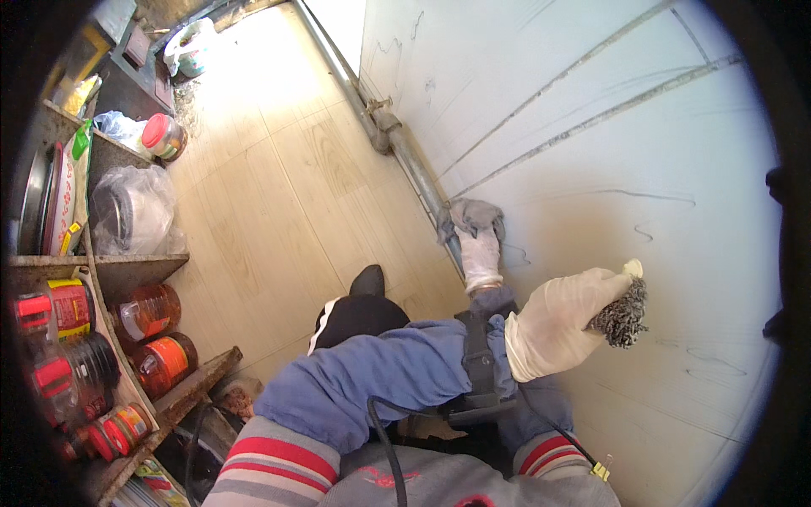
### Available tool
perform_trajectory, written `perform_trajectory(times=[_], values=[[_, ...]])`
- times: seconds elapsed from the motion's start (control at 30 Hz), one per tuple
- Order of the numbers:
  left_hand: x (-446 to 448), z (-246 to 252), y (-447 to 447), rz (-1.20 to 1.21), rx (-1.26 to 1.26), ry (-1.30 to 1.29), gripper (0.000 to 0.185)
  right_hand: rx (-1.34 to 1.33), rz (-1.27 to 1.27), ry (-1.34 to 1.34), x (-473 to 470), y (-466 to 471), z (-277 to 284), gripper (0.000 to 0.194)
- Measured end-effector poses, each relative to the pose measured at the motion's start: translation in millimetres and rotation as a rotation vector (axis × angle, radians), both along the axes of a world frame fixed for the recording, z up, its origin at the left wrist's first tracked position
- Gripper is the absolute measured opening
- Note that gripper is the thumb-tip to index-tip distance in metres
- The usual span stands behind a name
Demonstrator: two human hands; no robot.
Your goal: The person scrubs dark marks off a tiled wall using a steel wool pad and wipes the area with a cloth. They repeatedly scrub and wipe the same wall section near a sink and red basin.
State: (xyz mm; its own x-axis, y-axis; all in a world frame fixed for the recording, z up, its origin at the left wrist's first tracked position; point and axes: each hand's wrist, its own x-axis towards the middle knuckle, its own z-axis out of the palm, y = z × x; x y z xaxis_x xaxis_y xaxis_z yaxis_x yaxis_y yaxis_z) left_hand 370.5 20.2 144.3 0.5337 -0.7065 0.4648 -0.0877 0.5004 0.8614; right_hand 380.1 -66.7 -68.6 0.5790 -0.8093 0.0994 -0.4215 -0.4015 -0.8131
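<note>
My arms are crossed, the left over the right. My left hand, in a pale rubber glove, grips a curly grey scouring ball in front of the white wall panel. I cannot tell whether the ball touches the panel. Farther forward, my right hand, also gloved, holds a crumpled grey cloth at the metal pipe along the panel's foot. The cloth hides the fingertips. Dark streaks and two long grey lines mark the panel.
At left, worn shelves hold a bagged pot, several red-lidded bottles and jars. A red-lidded jar and a white bucket stand beyond. A valve juts from the pipe. A black cable crosses my lap.
</note>
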Motion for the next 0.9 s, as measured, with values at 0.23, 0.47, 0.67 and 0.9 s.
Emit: perform_trajectory(times=[0.23, 0.47, 0.67, 0.9], values=[[34.1, 3.8, 0.1, 0.146, 0.016, 0.196, 0.048, -0.179, 0.106, 0.126, 105.5, -23.4, 0.0, 0.019], [49.9, 3.9, 5.9, 0.225, 0.017, 0.220, 0.044, -0.309, 0.168, 0.219, 177.9, -41.4, 0.4, 0.017], [63.3, 0.7, 11.6, 0.259, 0.076, 0.233, 0.039, -0.335, 0.190, 0.284, 213.6, -44.6, 2.0, 0.015], [70.1, -2.0, 14.0, 0.232, 0.155, 0.280, 0.041, -0.344, 0.174, 0.171, 225.9, -46.4, 13.0, 0.014]])
